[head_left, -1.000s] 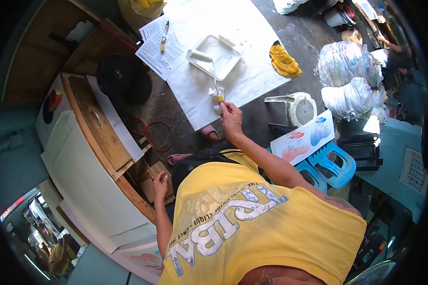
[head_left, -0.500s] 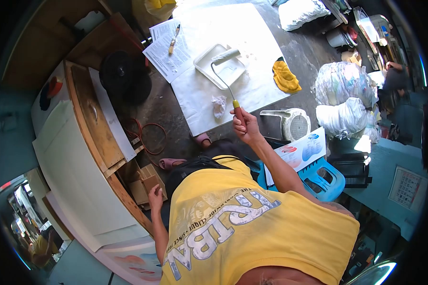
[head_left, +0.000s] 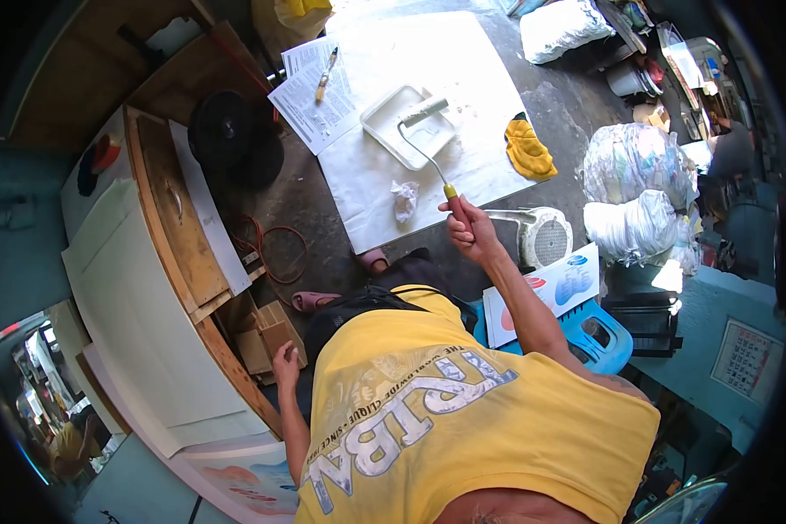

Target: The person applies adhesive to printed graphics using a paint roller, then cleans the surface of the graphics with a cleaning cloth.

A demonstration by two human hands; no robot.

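Note:
My right hand (head_left: pixel 470 229) is closed around the red and yellow handle of a paint roller (head_left: pixel 424 111). The roller's pale head lies over a white paint tray (head_left: pixel 389 148), which sits on a large white sheet (head_left: pixel 354 214) on the floor. A crumpled tissue (head_left: pixel 404 201) is on the sheet, left of the handle. My left hand (head_left: pixel 286 362) hangs by my side near a cardboard box (head_left: pixel 275 327), its fingers loosely apart and holding nothing.
Printed papers (head_left: pixel 310 109) with a brush (head_left: pixel 327 77) lie at the sheet's upper left. A yellow cloth (head_left: pixel 528 150) is at its right edge. A blue plastic stool (head_left: pixel 610 349) stands beside me, and wrapped bundles (head_left: pixel 633 162) sit at the right. A black fan (head_left: pixel 221 129) is left.
My right hand has moved a little to the right with the roller, whose head has shifted right and slightly down across the tray. My left hand has barely moved.

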